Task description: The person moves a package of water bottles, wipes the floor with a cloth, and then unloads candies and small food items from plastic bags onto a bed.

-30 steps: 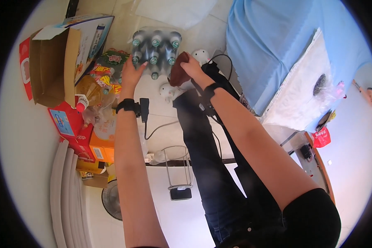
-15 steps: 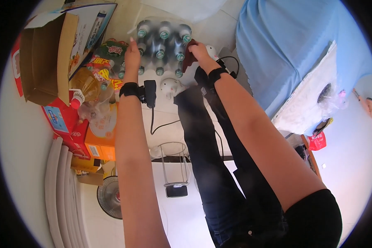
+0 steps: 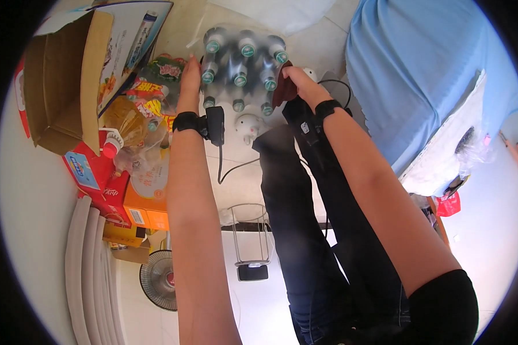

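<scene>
A pack of several clear bottles with green caps [image 3: 239, 80], wrapped in transparent film, stands on the floor at the top of the view. Against its left side rests my left hand [image 3: 190, 83], thumb up, its other fingers mostly hidden along the pack. My right hand [image 3: 303, 85] is closed on a dark red cloth [image 3: 285, 87], which touches the pack's right side. Black straps with small devices circle both my wrists. A round white toy-like figure [image 3: 248, 127] sits just in front of the pack, between my arms.
Left stand an open cardboard box [image 3: 69, 86], an oil jug [image 3: 124, 118], red packages and an orange box [image 3: 147, 198]. A fan [image 3: 160, 279] and a wire stand [image 3: 251, 236] are nearer. Right hangs a blue cloth [image 3: 408, 75]. A black cable curls beside my left wrist.
The whole view has shifted slightly, so the pack appears further right and lower. My left hand overlaps the pack less; my right hand keeps the dark red cloth at its right side.
</scene>
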Tool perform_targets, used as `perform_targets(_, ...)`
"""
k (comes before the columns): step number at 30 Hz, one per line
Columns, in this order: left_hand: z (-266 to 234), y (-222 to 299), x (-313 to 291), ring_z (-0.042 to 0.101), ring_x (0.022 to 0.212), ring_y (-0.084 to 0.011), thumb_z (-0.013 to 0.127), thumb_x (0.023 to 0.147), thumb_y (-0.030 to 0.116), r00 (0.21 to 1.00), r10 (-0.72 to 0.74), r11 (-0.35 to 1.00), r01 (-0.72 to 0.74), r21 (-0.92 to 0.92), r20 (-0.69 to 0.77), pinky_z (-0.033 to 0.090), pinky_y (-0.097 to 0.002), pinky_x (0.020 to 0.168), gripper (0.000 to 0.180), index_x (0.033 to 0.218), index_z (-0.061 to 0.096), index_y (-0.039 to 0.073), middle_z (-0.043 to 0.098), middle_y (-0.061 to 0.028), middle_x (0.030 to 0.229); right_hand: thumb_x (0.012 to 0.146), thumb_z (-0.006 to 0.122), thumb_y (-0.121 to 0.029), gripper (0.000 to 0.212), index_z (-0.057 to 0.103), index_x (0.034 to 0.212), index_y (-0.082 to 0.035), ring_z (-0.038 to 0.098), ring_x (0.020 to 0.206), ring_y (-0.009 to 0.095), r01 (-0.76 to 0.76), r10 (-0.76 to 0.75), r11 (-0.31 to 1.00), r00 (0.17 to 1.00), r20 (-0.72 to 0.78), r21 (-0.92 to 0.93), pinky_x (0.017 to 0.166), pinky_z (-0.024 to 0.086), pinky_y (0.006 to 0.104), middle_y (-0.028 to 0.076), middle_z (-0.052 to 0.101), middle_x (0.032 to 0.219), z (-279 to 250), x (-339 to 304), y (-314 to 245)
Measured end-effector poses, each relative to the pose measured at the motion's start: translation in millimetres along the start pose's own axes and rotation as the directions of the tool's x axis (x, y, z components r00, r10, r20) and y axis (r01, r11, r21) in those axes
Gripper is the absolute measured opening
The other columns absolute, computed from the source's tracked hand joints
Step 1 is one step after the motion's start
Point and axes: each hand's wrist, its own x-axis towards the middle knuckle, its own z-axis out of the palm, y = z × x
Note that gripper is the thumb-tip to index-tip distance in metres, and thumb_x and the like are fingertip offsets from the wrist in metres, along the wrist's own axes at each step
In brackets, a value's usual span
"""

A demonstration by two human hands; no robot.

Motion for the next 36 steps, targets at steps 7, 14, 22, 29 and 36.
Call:
perform_targets(7,8,-1,0,0.047,0.073,-0.0215,0.036,0.084,0.045,0.996,0.081,0.994,-0.084,-0.076,-0.047,0.036,-0.0293,0.070,0.050,0.082,0.054,-0.001,0.053,-0.0093,0.076,0.062,0.047,-0.011,0.015,0.051,0.076,-0.005,0.049,0.069,0.019,0.032,-0.027,0.989,0.999,0.035,-0.144,0.063,0.041,0.0292,0.007,0.053,0.074,-3,-5,5)
perform_targets(14,-5,-21,6,0.052,0.074,-0.0247,0.038,0.082,0.042,0.975,0.162,0.987,-0.163,0.009,-0.151,0.038,-0.0320,0.071,0.046,0.083,0.057,0.000,0.057,-0.0131,0.078,0.070,0.044,-0.011,0.027,0.049,0.092,0.003,0.055,0.074,0.033,-0.026,0.027,0.999,0.999,0.036,-0.026,0.063,0.045,0.0418,0.018,0.055,0.079,15,-21,11)
perform_targets(22,16,-27,-36,0.053,0.083,-0.0327,0.038,0.082,0.042,0.981,0.168,0.965,-0.143,0.221,-0.098,0.039,-0.0352,0.076,0.045,0.093,0.056,0.002,0.058,-0.0191,0.087,0.082,0.038,-0.025,0.035,0.053,0.098,0.002,0.052,0.088,0.035,0.277,-0.322,0.877,0.945,-0.052,-0.394,0.073,0.041,0.0359,0.022,0.056,0.094,-17,11,45)
perform_targets(29,55,-50,-111,0.047,0.070,-0.0099,0.037,0.082,0.052,0.961,-0.175,0.959,0.215,-0.184,0.212,0.039,-0.0281,0.064,0.042,0.096,0.054,0.015,0.047,0.0030,0.073,0.076,0.042,-0.012,0.024,0.060,0.084,0.001,0.052,0.093,0.034,0.176,-0.454,0.057,0.881,0.131,-0.983,0.075,0.043,0.0390,0.022,0.056,0.093,-80,10,96)
perform_targets(36,6,-104,-154,0.041,0.107,-0.0132,0.025,0.082,0.058,0.919,-0.286,0.945,0.318,-0.081,0.271,0.031,-0.0320,0.082,0.057,0.123,0.040,0.022,0.046,0.0029,0.119,0.077,0.040,-0.023,0.032,0.056,0.097,-0.003,0.051,0.094,0.033,0.140,-0.292,0.711,0.950,-0.108,-0.689,0.079,0.038,0.0363,0.019,0.056,0.099,-37,-80,93)
